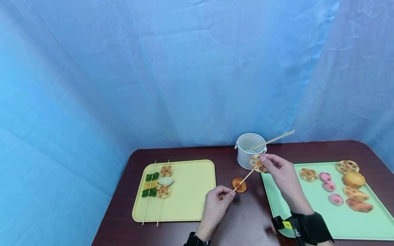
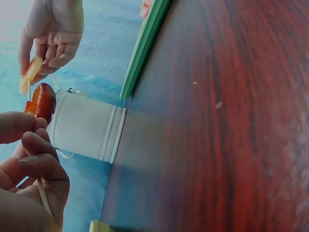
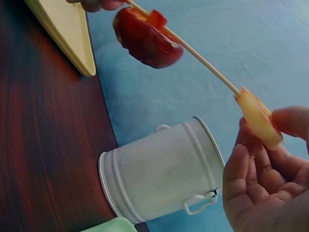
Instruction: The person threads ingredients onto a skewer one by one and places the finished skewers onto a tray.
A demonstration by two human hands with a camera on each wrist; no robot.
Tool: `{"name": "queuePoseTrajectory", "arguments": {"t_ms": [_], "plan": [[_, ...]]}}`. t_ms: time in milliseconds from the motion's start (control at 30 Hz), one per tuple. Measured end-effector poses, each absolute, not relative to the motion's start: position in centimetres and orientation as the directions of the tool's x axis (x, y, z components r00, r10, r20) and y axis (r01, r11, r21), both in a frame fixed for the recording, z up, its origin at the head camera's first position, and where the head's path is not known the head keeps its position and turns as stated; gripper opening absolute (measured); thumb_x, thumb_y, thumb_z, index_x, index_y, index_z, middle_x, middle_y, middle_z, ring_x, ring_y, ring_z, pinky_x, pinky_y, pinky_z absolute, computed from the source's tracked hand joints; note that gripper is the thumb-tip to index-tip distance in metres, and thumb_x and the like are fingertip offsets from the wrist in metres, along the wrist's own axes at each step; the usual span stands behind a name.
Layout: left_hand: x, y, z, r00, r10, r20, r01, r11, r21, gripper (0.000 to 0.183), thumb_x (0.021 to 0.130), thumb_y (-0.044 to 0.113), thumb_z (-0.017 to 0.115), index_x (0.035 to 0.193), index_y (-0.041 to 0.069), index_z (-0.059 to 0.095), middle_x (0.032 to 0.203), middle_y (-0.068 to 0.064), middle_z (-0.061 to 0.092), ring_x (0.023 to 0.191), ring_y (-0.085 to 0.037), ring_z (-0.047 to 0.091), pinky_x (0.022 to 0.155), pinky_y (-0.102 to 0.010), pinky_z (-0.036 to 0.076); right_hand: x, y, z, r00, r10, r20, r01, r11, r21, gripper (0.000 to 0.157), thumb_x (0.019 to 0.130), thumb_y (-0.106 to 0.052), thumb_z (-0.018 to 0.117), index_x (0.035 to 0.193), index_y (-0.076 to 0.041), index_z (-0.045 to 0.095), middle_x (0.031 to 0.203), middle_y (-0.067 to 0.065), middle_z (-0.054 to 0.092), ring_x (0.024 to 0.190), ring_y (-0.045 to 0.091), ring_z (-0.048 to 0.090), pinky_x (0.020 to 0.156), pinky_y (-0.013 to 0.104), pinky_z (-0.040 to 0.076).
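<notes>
My left hand [image 1: 217,205] pinches a thin wooden skewer [image 1: 247,176] just below a glossy brown mushroom [image 1: 238,187] that is threaded on it. The skewer slants up to the right. At its upper end is a lotus root slice [image 1: 256,162], gripped between the thumb and fingers of my right hand [image 1: 284,181]. From the right wrist view, the skewer meets the face of the pale slice [image 3: 258,121], and the mushroom cap [image 3: 145,41] sits farther down the stick. The lower part of the skewer runs through the left palm in the left wrist view.
A white bucket [image 1: 243,159] holding skewers [image 1: 278,137] stands behind the hands. On the left, a yellow tray [image 1: 194,191] bears two loaded skewers. The green tray [image 1: 314,218] at right carries a lotus slice [image 1: 308,175], pink pieces [image 1: 336,199] and other food pieces.
</notes>
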State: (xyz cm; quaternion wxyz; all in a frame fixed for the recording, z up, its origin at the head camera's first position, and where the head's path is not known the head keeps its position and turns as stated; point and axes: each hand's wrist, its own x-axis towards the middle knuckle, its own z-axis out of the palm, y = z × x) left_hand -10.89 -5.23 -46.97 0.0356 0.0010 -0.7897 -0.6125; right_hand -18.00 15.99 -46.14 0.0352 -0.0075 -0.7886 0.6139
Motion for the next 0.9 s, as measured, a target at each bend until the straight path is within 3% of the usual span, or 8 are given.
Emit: {"name": "queuePoseTrajectory", "arguments": {"t_ms": [200,400,633,900], "plan": [[-11.2,-5.3,-47.4,-0.997,-0.061,0.045,0.028,0.256,0.966,0.007,0.084,0.006,0.068,0.08,0.0,0.071,0.054,0.008,0.045,0.046,0.0,0.037,0.044,-0.014,0.026,-17.8,15.2,-46.2,-0.999,-0.022,0.042,-0.047,0.32,-0.946,0.049,0.093,-0.045,0.056,0.113,-0.002,0.067,0.105,0.008,0.07,0.088,0.009,0.061,0.075,0.03,0.05],[-11.9,-5.5,-50.1,-0.996,-0.076,0.041,0.02,0.264,0.964,0.007,0.084,0.011,0.069,0.08,0.006,0.072,0.055,0.009,0.047,0.045,-0.001,0.038,0.044,-0.015,0.027,-17.9,14.7,-46.4,-0.997,-0.066,0.033,-0.055,0.364,-0.93,0.046,0.093,-0.047,0.056,0.102,-0.004,0.07,0.114,0.005,0.068,0.096,0.007,0.059,0.078,0.03,0.048],[-12.1,-5.7,-50.9,-0.995,-0.071,0.074,0.055,0.244,0.968,0.007,0.084,0.016,0.07,0.08,0.011,0.072,0.057,0.009,0.051,0.047,-0.002,0.043,0.044,-0.015,0.03,-17.8,14.5,-46.3,-0.996,-0.086,0.025,-0.056,0.388,-0.92,0.046,0.093,-0.048,0.056,0.104,-0.005,0.07,0.104,0.006,0.069,0.088,0.015,0.059,0.072,0.03,0.046],[-12.1,-5.7,-50.7,-0.994,-0.084,0.071,0.049,0.244,0.969,0.007,0.083,0.016,0.07,0.079,0.01,0.072,0.062,0.007,0.055,0.049,-0.002,0.045,0.045,-0.015,0.032,-17.8,14.3,-46.5,-0.989,-0.141,0.03,-0.082,0.38,-0.921,0.041,0.093,-0.045,0.057,0.1,-0.007,0.07,0.1,0.004,0.069,0.085,0.014,0.061,0.069,0.029,0.045]]}}
